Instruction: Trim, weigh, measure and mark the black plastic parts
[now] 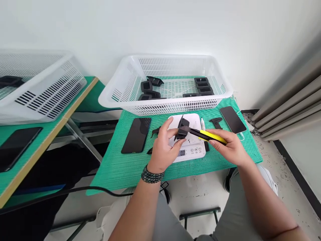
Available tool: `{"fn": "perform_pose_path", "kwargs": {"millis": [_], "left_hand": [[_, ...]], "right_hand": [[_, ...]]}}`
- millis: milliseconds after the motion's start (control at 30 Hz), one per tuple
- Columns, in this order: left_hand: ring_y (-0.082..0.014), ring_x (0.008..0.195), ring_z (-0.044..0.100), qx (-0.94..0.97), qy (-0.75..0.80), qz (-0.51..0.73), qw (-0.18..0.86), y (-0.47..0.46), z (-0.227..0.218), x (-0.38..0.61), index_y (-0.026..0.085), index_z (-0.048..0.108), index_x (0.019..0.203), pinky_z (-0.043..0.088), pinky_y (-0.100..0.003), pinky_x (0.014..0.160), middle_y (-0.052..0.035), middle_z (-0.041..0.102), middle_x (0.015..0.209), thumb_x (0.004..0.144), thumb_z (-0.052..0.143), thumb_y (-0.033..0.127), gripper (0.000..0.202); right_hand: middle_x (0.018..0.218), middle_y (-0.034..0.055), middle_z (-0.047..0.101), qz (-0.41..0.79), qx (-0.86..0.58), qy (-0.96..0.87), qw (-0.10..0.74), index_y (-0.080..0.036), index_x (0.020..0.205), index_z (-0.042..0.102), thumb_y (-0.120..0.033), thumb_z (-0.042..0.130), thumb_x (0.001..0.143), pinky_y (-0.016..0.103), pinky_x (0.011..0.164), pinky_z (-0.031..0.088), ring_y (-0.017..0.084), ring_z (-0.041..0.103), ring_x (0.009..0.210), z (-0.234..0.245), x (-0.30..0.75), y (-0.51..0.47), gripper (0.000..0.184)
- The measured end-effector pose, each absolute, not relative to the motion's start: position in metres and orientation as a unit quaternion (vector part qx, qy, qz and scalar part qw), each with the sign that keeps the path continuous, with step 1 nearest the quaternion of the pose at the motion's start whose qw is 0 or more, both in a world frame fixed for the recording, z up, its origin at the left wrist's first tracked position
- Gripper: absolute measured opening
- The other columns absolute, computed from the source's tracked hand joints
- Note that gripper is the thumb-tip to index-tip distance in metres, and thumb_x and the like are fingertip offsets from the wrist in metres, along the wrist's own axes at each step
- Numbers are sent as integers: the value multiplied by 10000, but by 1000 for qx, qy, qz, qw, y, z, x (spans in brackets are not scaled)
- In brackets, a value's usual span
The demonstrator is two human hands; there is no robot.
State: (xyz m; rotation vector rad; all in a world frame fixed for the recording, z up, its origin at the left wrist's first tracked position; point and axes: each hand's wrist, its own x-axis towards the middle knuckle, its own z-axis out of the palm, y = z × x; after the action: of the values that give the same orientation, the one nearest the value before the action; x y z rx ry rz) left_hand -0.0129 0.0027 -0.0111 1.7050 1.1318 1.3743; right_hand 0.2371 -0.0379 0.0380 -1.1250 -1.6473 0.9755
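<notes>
left hand (pixel 164 145): pinching a small black plastic part (pixel 182 129) between thumb and fingers, held up just above the scale; beaded bracelet (pixel 152 176) on that wrist

right hand (pixel 229 145): fingers wrapped around a yellow-handled cutter (pixel 212 136), its dark front end touching the black part

scale (pixel 193 147): small white one on the green mat, right under both hands, display reads 00 as far as I can make out

basket (pixel 125 92): white slotted one at the back of the worktop (pixel 120 167), more black parts inside, a loose bunch on the left and a neat stack on the right

phones: one dark phone (pixel 137 135) lying left of the scale, another (pixel 233 119) off to the right, both screen-up

other bits: white marker (pixel 202 124) and a black caliper-looking thing (pixel 217 123) just right of the scale

left side: second worktop with another white basket (pixel 50 90) and a third phone (pixel 16 147)
</notes>
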Motion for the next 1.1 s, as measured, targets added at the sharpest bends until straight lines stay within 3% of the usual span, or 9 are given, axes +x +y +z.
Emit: {"fn": "perform_pose_path", "kwargs": {"millis": [133, 233, 367, 533, 633, 733, 933, 1100], "left_hand": [[-302, 1116, 749, 690, 432, 494, 306, -2, -11, -12, 230, 412, 1548, 585, -505, 1040, -111, 783, 1112, 818, 814, 297, 836], [-292, 1080, 756, 700, 423, 483, 314, -3, -11, -12, 219, 384, 1563, 583, -503, 1032, -107, 791, 1084, 834, 789, 302, 838], [-287, 1075, 755, 690, 406, 486, 350, -6, -8, -10, 213, 340, 1578, 587, -497, 1015, -116, 789, 1087, 841, 778, 293, 861], [-262, 982, 763, 655, 373, 518, 405, -10, -4, -9, 232, 374, 1545, 629, -433, 900, -97, 780, 1046, 829, 797, 275, 833], [-253, 923, 758, 619, 355, 544, 441, -9, -4, -10, 262, 405, 1526, 642, -390, 803, -87, 759, 1033, 810, 835, 297, 835], [-249, 925, 749, 591, 350, 566, 455, -6, -2, -12, 270, 418, 1520, 640, -399, 852, -76, 739, 1001, 777, 879, 333, 877], [-214, 895, 735, 589, 350, 571, 452, -5, 4, -14, 284, 471, 1456, 632, -354, 836, -56, 728, 977, 798, 865, 365, 771], [-216, 910, 733, 584, 338, 562, 478, -5, 5, -15, 286, 499, 1406, 626, -363, 852, -45, 725, 983, 797, 864, 339, 712]], "right_hand": [[1164, 88, 794, 369, -476, -690, 402, -262, 1254, 781, -351, 674, 964, 421, 903, 602, 272, 746, 1009, 40, 242, -37, 322], [1165, 97, 789, 306, -539, -655, 432, -250, 1274, 771, -352, 662, 964, 454, 950, 583, 294, 728, 1070, 40, 247, -37, 344], [1049, 79, 801, 378, -517, -656, 399, -247, 1251, 782, -390, 684, 945, 431, 878, 607, 286, 745, 996, 36, 250, -32, 352], [1207, 106, 779, 251, -613, -579, 474, -216, 1233, 786, -370, 681, 924, 480, 979, 576, 318, 715, 1115, 32, 250, -23, 360], [1070, 81, 793, 352, -562, -582, 470, -227, 1226, 789, -410, 700, 909, 412, 799, 614, 264, 732, 918, 37, 248, -26, 377], [962, 64, 777, 411, -520, -600, 449, -239, 1205, 801, -413, 720, 894, 334, 634, 567, 203, 679, 749, 40, 243, -30, 365], [976, 72, 770, 382, -550, -585, 457, -214, 1195, 802, -381, 699, 901, 315, 652, 548, 194, 665, 777, 31, 237, -27, 354], [903, 61, 761, 429, -537, -562, 460, -221, 1249, 778, -451, 708, 892, 292, 518, 497, 149, 590, 592, 31, 237, -28, 430]]}}
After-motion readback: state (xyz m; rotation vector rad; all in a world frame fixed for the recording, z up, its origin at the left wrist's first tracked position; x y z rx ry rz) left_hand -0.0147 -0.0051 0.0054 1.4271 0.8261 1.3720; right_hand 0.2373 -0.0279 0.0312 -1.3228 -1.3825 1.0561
